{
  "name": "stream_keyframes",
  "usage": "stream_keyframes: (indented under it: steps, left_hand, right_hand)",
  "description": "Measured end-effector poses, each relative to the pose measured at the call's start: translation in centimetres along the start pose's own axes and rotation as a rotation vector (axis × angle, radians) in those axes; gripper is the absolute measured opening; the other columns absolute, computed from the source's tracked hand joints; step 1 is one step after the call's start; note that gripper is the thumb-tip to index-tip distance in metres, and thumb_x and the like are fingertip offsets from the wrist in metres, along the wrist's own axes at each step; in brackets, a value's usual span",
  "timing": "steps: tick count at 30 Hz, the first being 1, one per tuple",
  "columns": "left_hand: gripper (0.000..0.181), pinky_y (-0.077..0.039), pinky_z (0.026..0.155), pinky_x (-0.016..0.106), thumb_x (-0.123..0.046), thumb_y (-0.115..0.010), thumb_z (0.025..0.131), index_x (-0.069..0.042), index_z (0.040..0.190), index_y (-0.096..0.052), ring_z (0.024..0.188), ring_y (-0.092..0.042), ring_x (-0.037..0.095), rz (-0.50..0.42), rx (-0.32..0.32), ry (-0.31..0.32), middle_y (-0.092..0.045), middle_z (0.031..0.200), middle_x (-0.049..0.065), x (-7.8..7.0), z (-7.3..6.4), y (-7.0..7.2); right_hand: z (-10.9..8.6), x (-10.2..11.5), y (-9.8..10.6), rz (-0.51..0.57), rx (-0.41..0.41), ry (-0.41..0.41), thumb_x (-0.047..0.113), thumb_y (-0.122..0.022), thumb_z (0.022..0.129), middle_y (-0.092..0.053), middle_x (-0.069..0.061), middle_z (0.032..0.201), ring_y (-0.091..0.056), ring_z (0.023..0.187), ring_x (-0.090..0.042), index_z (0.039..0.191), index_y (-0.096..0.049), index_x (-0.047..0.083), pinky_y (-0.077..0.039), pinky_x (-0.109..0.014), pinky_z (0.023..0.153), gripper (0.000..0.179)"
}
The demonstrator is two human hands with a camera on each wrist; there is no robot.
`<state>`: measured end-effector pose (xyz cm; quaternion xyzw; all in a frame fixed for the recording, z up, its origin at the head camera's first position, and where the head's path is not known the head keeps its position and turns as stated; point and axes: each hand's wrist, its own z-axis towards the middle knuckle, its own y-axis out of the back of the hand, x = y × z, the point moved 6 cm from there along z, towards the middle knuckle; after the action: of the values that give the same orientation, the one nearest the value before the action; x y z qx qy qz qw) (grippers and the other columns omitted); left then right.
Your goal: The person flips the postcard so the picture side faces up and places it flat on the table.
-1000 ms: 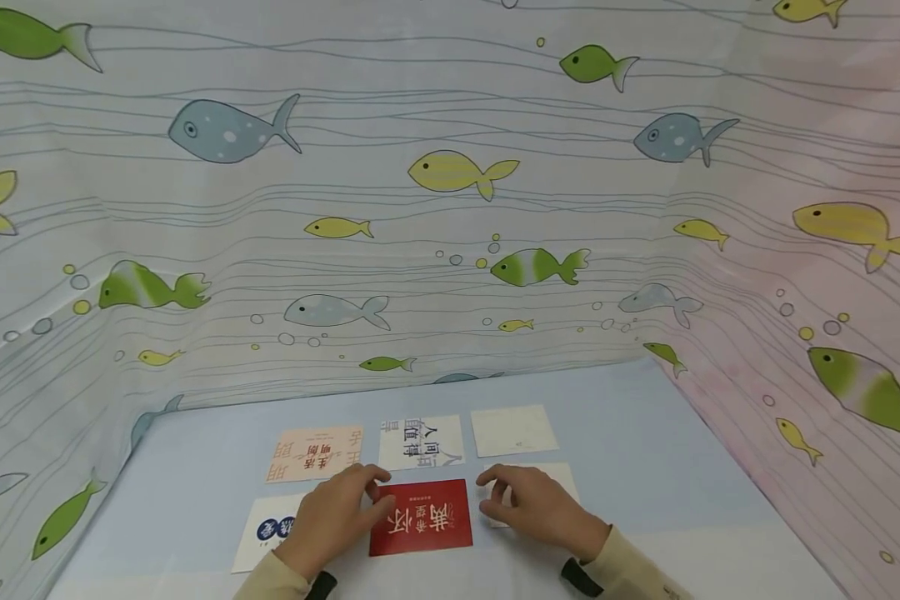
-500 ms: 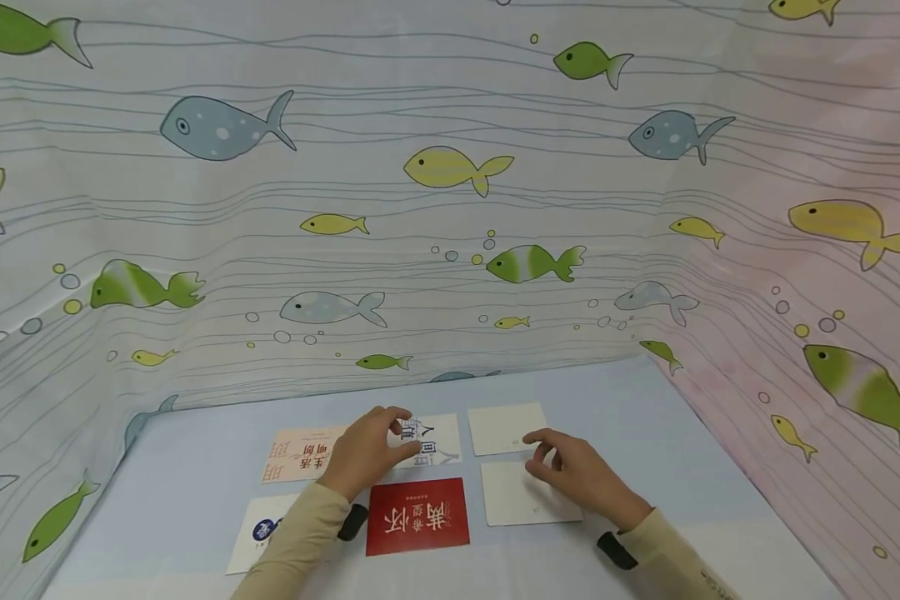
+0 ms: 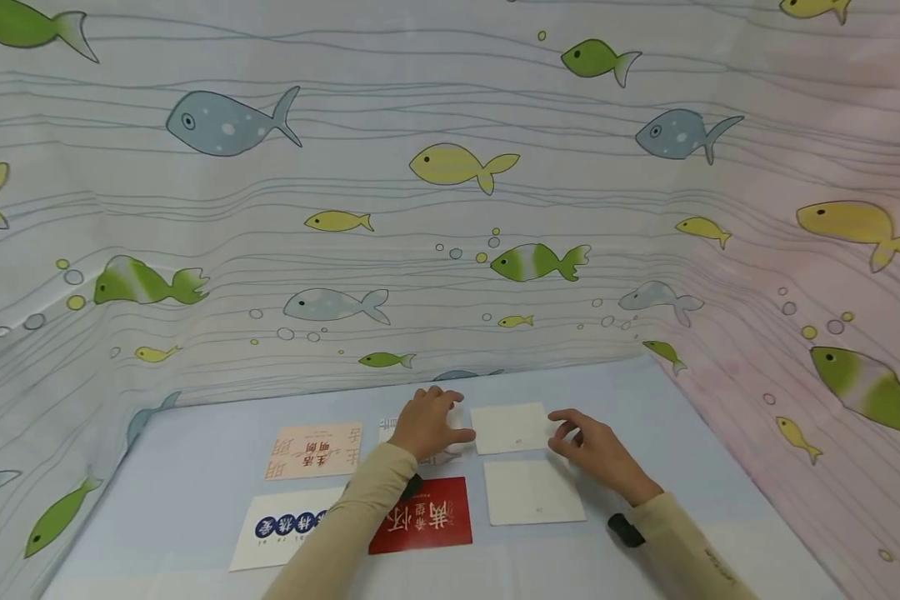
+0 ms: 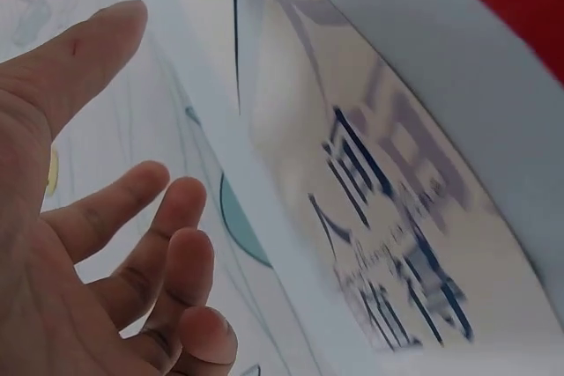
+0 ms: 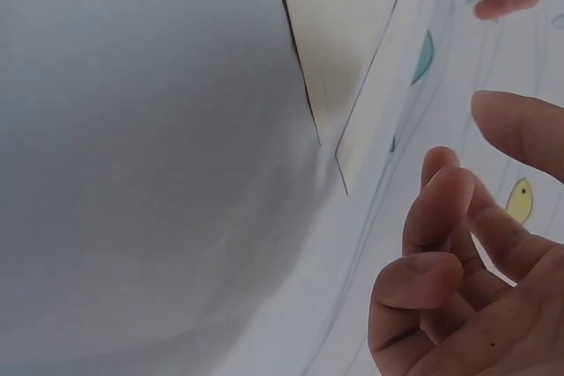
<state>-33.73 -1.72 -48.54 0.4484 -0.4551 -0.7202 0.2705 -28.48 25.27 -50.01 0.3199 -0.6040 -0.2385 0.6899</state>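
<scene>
Fingers (image 4: pixel 191 257) on the left hand (image 3: pixel 429 427) are loosely bent with the thumb held well away; those on the right hand (image 3: pixel 598 454) curl a little more, thumb apart, and I see nothing held in either. Half a second ago I had the left over the white card with dark blue lettering (image 4: pixel 379 182) and the right near where the two plain cards meet; now they flank the far plain card (image 3: pixel 508 428), one beside each short edge. I take this to mean that the work centres on that card; it lies flat in the back row, at its right end, unmoved. From my wrist views the fingers seem clear of it.

The near plain card (image 3: pixel 534 493), now fully uncovered, shares its cream, matte, paper-like surface and small printed mark. Beside it is the red card (image 3: pixel 441 525), a deep, even rectangle with pale characters upside down to me. The peach card (image 3: pixel 313 452) and the blue-disc card (image 3: pixel 277 525) fill the left end. All look thin and stiff, with crisp corners, against the smooth pale blue table (image 3: pixel 615 400). Behind, the fish-printed sheet (image 3: pixel 390 187) hangs in soft creases.
</scene>
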Motion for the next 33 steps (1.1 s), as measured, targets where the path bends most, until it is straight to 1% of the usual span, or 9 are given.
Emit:
stream_keyframes:
  steps: [2,5,9,14,17,20,23,27,33]
  left_hand:
    - [0.066,-0.051,0.087,0.047,-0.050,-0.084,0.079,-0.012,0.129,-0.069,0.104,-0.058,0.032,0.018,0.014,0.004,-0.066,0.115,0.012,-0.2,0.8,-0.9]
    - [0.069,-0.049,0.093,0.049,-0.053,-0.085,0.077,-0.012,0.130,-0.069,0.109,-0.055,0.035,0.057,0.040,0.023,-0.065,0.120,0.015,-0.5,1.5,-1.9]
    - [0.075,-0.046,0.097,0.050,-0.056,-0.085,0.074,-0.010,0.131,-0.068,0.113,-0.053,0.037,0.116,0.072,0.034,-0.062,0.122,0.018,-1.0,1.9,-2.3]
    - [0.081,-0.046,0.095,0.050,-0.063,-0.083,0.072,-0.007,0.129,-0.067,0.112,-0.051,0.037,0.188,0.086,0.032,-0.060,0.119,0.019,-1.1,2.2,-3.0]
    - [0.082,-0.047,0.091,0.048,-0.066,-0.082,0.071,-0.008,0.126,-0.069,0.107,-0.051,0.034,0.241,0.081,0.024,-0.060,0.114,0.018,-1.1,2.3,-3.4]
    - [0.082,-0.048,0.088,0.046,-0.068,-0.082,0.069,-0.011,0.125,-0.069,0.103,-0.050,0.031,0.285,0.079,0.017,-0.058,0.110,0.016,-1.2,2.4,-3.8]
    - [0.083,-0.048,0.087,0.044,-0.068,-0.083,0.068,-0.013,0.128,-0.069,0.102,-0.050,0.030,0.292,0.079,0.025,-0.057,0.109,0.015,-1.3,2.4,-3.7]
    - [0.082,-0.047,0.089,0.045,-0.067,-0.084,0.067,-0.017,0.129,-0.068,0.102,-0.050,0.030,0.279,0.074,0.033,-0.057,0.108,0.014,-1.5,2.3,-3.4]
    - [0.078,-0.046,0.091,0.045,-0.065,-0.085,0.068,-0.019,0.128,-0.068,0.105,-0.050,0.031,0.250,0.081,0.042,-0.057,0.109,0.013,-1.3,2.4,-3.5]
  right_hand:
    - [0.3,-0.4,0.0,0.004,-0.003,-0.005,0.020,-0.074,0.094,-0.065,-0.001,0.102,-0.057,0.076,-0.016,0.136,-0.059,0.008,-0.047,-0.027,0.061,0.045]
    - [1.0,-0.7,0.2,-0.003,0.002,-0.009,0.021,-0.074,0.095,-0.065,-0.002,0.104,-0.057,0.078,-0.016,0.138,-0.057,0.008,-0.048,-0.029,0.062,0.048]
    - [2.1,-1.3,0.4,-0.011,0.036,-0.023,0.024,-0.074,0.094,-0.065,-0.004,0.107,-0.058,0.083,-0.018,0.141,-0.054,0.006,-0.048,-0.031,0.065,0.054]
    - [3.4,-2.1,0.4,-0.029,0.091,-0.031,0.024,-0.076,0.092,-0.062,-0.007,0.108,-0.057,0.088,-0.020,0.144,-0.050,0.002,-0.048,-0.033,0.070,0.062]
    - [4.1,-2.5,0.1,-0.050,0.136,-0.037,0.024,-0.078,0.091,-0.060,-0.008,0.108,-0.057,0.090,-0.021,0.146,-0.048,0.000,-0.048,-0.035,0.075,0.067]
    - [4.6,-2.8,-0.2,-0.067,0.171,-0.060,0.027,-0.080,0.089,-0.059,-0.008,0.111,-0.055,0.093,-0.022,0.148,-0.046,0.000,-0.047,-0.038,0.081,0.073]
    - [5.2,-2.8,-0.3,-0.089,0.202,-0.049,0.030,-0.081,0.087,-0.059,-0.012,0.112,-0.055,0.094,-0.024,0.149,-0.043,-0.005,-0.047,-0.042,0.084,0.081]
    - [6.0,-2.8,-0.5,-0.125,0.237,-0.061,0.034,-0.084,0.084,-0.058,-0.012,0.111,-0.052,0.094,-0.023,0.150,-0.040,-0.005,-0.045,-0.043,0.087,0.088]
    - [6.8,-3.1,-1.0,-0.165,0.286,-0.131,0.035,-0.088,0.079,-0.056,-0.009,0.109,-0.049,0.094,-0.024,0.152,-0.041,0.000,-0.044,-0.044,0.087,0.094]
